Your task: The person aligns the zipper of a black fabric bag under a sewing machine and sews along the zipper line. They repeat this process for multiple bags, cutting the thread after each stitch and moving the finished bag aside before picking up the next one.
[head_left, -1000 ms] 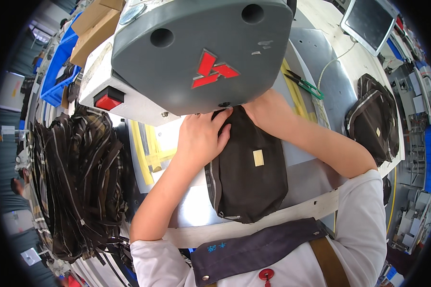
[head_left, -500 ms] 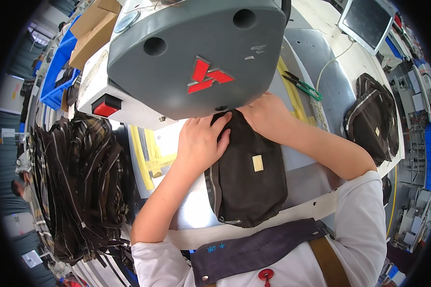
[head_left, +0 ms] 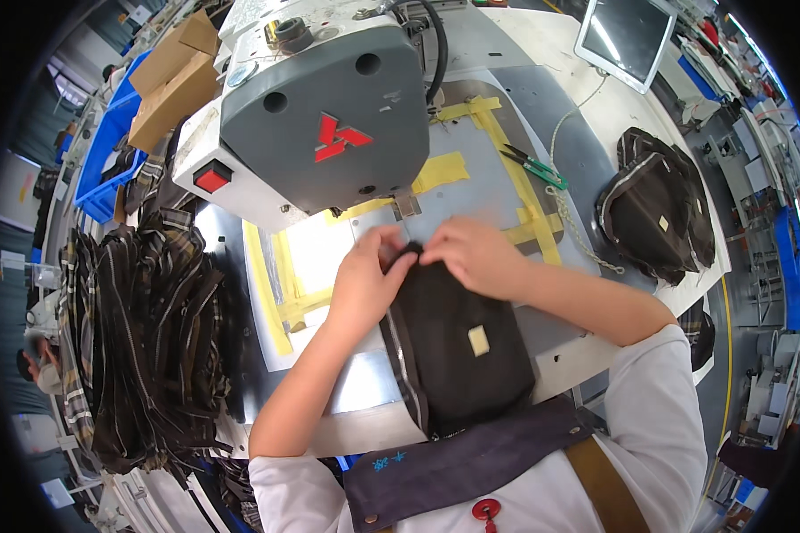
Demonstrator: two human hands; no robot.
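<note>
A dark brown fabric pouch (head_left: 458, 377) with a zipper along its left side and a small pale yellow patch (head_left: 478, 340) lies at the table's front edge, against my body. My left hand (head_left: 366, 277) pinches its far end near the left corner. My right hand (head_left: 478, 258), slightly blurred, has its fingertips closed on the same end, close to the left thumb. Both hands are just in front of the grey industrial sewing machine head (head_left: 324, 133), apart from it. The fabric bunches up between the fingertips.
A tall pile of dark zippered fabric pieces (head_left: 142, 346) stands at the left. Green-handled thread snips (head_left: 538, 169) and a cord (head_left: 578, 231) lie right of the yellow-taped plate (head_left: 484, 191). More dark pouches (head_left: 658, 213) sit far right, below a tablet screen (head_left: 627, 37).
Both hands have drawn the pouch's far end toward me, out from under the machine head. My view has shifted, and more of the taped plate shows.
</note>
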